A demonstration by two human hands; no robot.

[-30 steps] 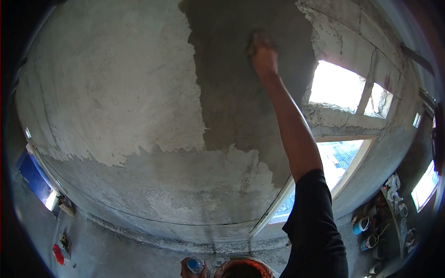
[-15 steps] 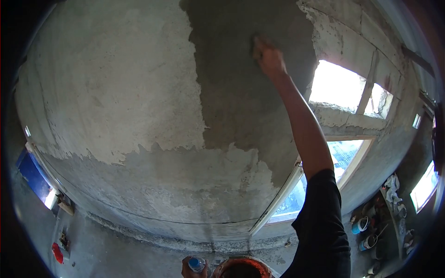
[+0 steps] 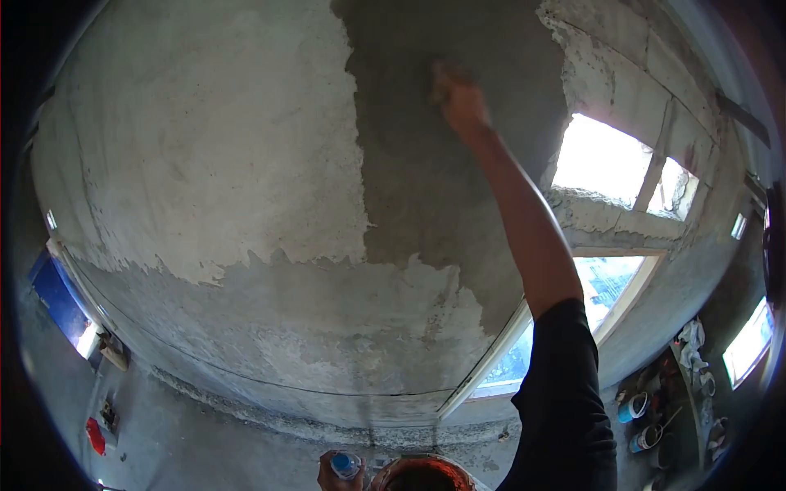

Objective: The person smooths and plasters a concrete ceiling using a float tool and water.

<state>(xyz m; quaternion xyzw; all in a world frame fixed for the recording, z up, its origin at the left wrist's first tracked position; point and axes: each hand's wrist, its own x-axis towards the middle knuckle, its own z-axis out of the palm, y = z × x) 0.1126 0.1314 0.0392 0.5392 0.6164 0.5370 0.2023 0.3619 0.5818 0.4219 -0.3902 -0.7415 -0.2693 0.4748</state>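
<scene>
My right hand is raised high on an outstretched arm in a black sleeve. It presses a small brownish pad flat against the dark wet plaster patch on the wall. Pale, dry plaster covers the wall to the left of the patch. At the bottom edge my left hand grips a clear bottle with a blue cap, next to the orange rim of a bucket.
A bright window opening and a glazed frame lie right of my arm. Cans and tools clutter the floor at lower right. A red object and a blue panel sit at lower left.
My right hand has slid a little left and up across the wet plaster with the pad. My left hand and the bottle stay in place.
</scene>
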